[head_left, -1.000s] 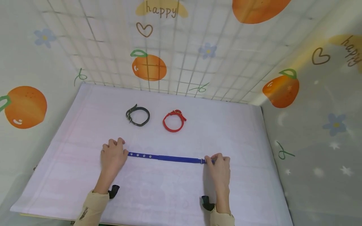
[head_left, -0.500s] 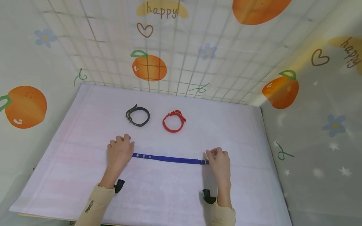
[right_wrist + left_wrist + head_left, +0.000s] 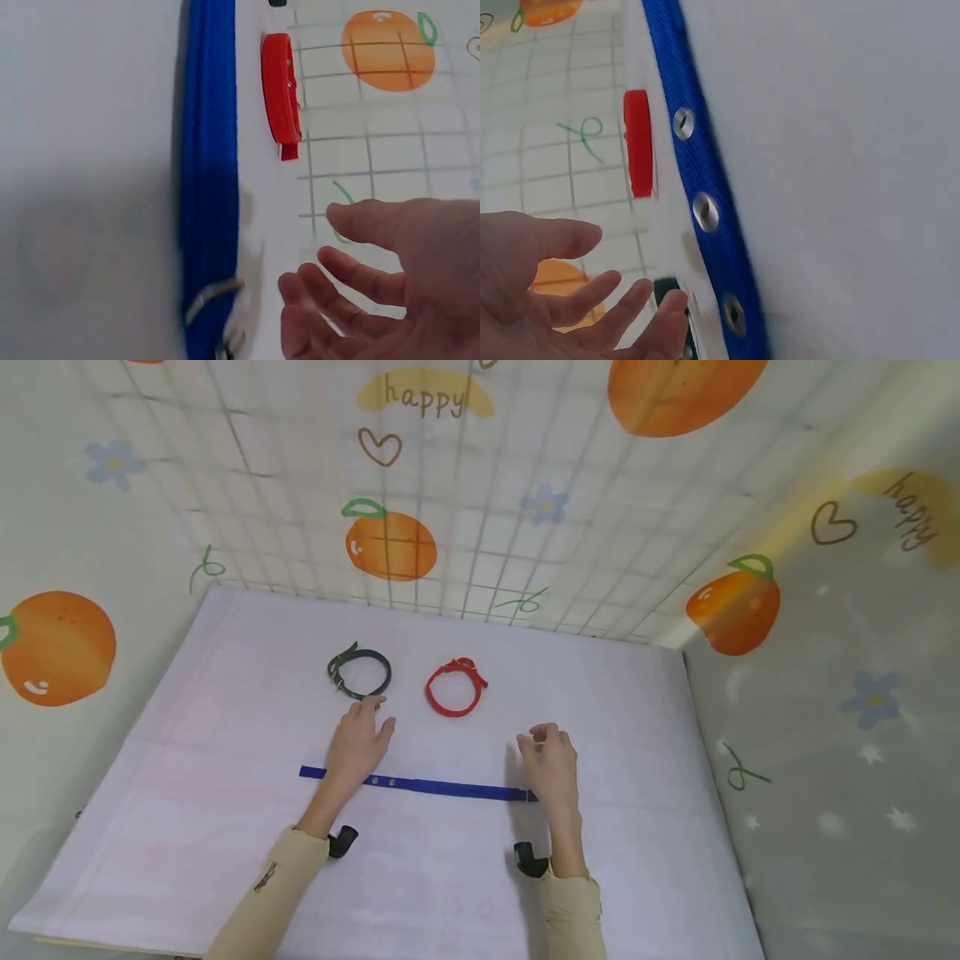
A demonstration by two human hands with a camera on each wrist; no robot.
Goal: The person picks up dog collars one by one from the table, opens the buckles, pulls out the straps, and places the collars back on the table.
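A blue pet collar (image 3: 457, 789) lies stretched out flat on the table, its metal eyelets toward the left and a buckle end at the right. My left hand (image 3: 356, 743) reaches over its left part, fingertips at the near edge of the black collar (image 3: 389, 672); whether they touch it I cannot tell. In the left wrist view its fingers (image 3: 619, 319) are spread and hold nothing. Above the blue collar's right end, my right hand (image 3: 551, 768) hovers with fingers loosely bent around nothing, hiding the buckle in the head view. A red collar (image 3: 452, 714), buckled into a ring, lies between and beyond the hands.
White cloth covers the table (image 3: 637, 860). Behind it stands a grid panel under a printed curtain (image 3: 450, 552), with more printed sheets (image 3: 817, 777) at the sides. A dark mount sits on each wrist.
Both hands have let go of the blue collar's ends. The left has moved forward and right to the black collar; the right has moved forward and slightly left. The blue collar stays flat.
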